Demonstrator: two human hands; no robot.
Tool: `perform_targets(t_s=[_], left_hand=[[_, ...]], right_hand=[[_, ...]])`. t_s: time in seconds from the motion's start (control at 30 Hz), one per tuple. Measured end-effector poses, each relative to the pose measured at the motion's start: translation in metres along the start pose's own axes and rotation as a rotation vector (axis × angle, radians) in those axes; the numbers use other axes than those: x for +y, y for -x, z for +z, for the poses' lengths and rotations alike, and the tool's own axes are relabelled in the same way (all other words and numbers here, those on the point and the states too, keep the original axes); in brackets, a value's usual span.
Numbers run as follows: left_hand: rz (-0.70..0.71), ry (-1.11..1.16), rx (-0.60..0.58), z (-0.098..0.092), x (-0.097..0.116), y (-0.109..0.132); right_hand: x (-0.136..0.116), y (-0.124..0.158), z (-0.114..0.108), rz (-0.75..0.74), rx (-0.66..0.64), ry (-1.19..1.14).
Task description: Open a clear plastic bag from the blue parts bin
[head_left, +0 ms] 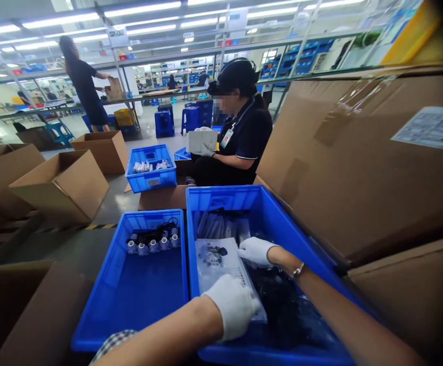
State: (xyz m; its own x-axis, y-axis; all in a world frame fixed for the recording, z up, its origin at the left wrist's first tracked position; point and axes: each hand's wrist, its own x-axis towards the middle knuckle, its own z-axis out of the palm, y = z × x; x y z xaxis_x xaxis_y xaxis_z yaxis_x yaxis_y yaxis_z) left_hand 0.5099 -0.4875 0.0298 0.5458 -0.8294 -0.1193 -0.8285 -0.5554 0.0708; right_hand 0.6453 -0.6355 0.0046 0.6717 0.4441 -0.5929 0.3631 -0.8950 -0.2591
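Both hands gloved in white, both inside the right-hand blue bin [282, 213]. Left hand [233, 305] curled over the near edge of a clear plastic bag with a printed sheet [221, 264] inside it; fingers bent down onto the bag, but whether they pinch it or only press on it cannot be told from this angle. Right hand [256, 250] at the far right edge of the same bag, fingers drawn together and pointing left, tips touching the bag's edge; thin bracelet at the wrist. The bag lies on top of a heap of dark packaged items [286, 300] filling the bin's near half; more clear-wrapped packs [221, 223] stand against the bin's far wall. Just beside it on the left, touching wall to wall, a second blue bin [129, 305], mostly bare floor, with a row of small white cylindrical parts with black cables [153, 241] along its far end. Large closed cardboard carton [358, 168] to the right, with tape and a label on its side. Across from the bins a seated co-worker [240, 137] in dark clothing holds a white box [201, 141] in gloved hands. A smaller blue bin [150, 173] with white parts sits beyond, open cardboard boxes [64, 185] on the left, another person [84, 81] standing at a rack in the background
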Motion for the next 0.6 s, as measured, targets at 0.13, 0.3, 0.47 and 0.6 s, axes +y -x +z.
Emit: perform_targets(t_s=[0.13,0.3,0.47,0.6], left_hand=[[0.038,-0.060,-0.037,0.021,-0.016,-0.025],[0.094,-0.078,-0.059,0.033,-0.020,-0.033],[0.061,-0.098,0.064,0.023,-0.017,-0.013],[0.041,-0.128,0.062,0.010,-0.019,0.002]], right_hand=[[-0.001,-0.002,0.001,-0.008,-0.054,-0.072],[0.000,0.000,-0.002,-0.021,-0.053,-0.102],[0.000,0.002,-0.005,-0.009,0.014,-0.111],[0.001,0.000,-0.008,-0.002,0.108,-0.094]])
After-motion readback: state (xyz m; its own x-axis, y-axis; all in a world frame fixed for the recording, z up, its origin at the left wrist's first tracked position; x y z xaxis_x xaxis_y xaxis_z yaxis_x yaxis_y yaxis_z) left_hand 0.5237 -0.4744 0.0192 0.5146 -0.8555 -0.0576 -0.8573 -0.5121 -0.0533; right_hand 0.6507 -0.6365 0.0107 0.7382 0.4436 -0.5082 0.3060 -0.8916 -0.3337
